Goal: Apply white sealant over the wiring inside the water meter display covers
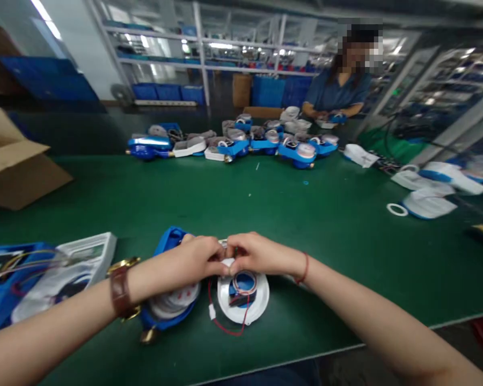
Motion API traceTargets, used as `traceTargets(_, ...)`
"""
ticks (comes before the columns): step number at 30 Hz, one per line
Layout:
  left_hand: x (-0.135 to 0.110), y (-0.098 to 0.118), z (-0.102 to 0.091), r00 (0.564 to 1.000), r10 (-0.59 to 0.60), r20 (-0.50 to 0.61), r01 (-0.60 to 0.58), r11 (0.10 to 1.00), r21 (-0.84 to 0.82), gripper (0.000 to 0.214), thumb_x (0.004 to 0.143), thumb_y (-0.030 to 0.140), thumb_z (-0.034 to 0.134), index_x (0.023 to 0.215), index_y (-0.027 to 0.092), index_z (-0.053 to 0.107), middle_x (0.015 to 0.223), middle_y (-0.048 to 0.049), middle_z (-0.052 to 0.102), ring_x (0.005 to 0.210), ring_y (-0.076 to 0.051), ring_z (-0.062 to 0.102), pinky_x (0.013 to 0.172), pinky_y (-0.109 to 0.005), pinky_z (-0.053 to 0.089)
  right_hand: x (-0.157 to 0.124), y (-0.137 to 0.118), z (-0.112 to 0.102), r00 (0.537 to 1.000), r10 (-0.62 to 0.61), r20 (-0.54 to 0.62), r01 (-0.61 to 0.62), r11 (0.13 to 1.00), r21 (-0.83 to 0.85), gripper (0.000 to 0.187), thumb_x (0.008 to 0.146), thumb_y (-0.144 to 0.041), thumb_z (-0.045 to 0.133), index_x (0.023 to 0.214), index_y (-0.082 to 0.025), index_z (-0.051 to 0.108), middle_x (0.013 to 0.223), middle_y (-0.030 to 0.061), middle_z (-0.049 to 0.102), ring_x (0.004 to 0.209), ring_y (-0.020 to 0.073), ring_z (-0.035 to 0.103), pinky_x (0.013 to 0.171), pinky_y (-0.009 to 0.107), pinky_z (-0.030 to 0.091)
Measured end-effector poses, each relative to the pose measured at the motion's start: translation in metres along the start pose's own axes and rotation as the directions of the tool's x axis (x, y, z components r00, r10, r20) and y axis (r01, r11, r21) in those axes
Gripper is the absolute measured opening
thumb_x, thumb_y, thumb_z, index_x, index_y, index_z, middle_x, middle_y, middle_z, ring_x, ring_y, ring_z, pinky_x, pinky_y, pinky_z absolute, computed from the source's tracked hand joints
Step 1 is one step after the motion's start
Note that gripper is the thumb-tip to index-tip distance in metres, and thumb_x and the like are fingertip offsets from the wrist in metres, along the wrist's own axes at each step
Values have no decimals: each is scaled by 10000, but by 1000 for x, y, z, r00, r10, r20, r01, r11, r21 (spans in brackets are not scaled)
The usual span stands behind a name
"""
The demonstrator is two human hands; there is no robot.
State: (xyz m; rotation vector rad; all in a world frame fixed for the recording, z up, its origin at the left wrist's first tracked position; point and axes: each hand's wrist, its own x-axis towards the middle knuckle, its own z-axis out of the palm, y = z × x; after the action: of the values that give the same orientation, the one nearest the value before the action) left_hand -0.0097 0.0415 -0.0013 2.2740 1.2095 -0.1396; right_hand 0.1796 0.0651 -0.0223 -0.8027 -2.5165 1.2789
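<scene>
Head view: left hand [204, 256] and right hand [254, 253], fingertips in narrow pinch on small white part [227, 262], at far edge of round white housing [263, 301], green table [306, 335].

The casing [263, 297] lies right of the meter [177, 303], on the table [145, 198].
</scene>
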Motion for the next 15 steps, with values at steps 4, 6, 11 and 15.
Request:
traceTargets(4,-5,4,-11,999,22,-38,-22,1000,-1,195,910,312,486,935,233,663,918,-15,625,865,-160,574,781,-282,391,-4,-1,-9,998,54,43,-54,999,6,143,787,-153,685,879,-132,578,740,-26,558,649,101,503,608,206,355)
traceTargets(6,-9,10,-16,996,49,-68,-49,999,7,218,930,267,436,956,249,652,974,-18,595,909,-167,535,806,-302,355,-6,-8,-11,995,80,58,-79,997,-26,129,786,-126,672,883,-127,587,772,-5,559,684,116,509,638,225,358)
traceTargets(11,-20,21,-15,986,126,-112,-108,982,155,212,876,155,454,854,234,649,932,-24,567,846,-172,471,725,-319,304,-5,-16,-9,990,114,79,-107,991,-82,110,774,-51,620,828,-132,570,813,24,544,763,151,494,686,262,349)
traceTargets(15,-24,25,3,953,218,-210,-159,951,264,192,831,182,473,828,254,651,846,-10,564,819,-169,467,729,-321,324,-9,-14,-5,990,119,78,-112,989,-91,151,801,-19,542,896,-134,556,869,41,549,794,153,492,706,268,368)
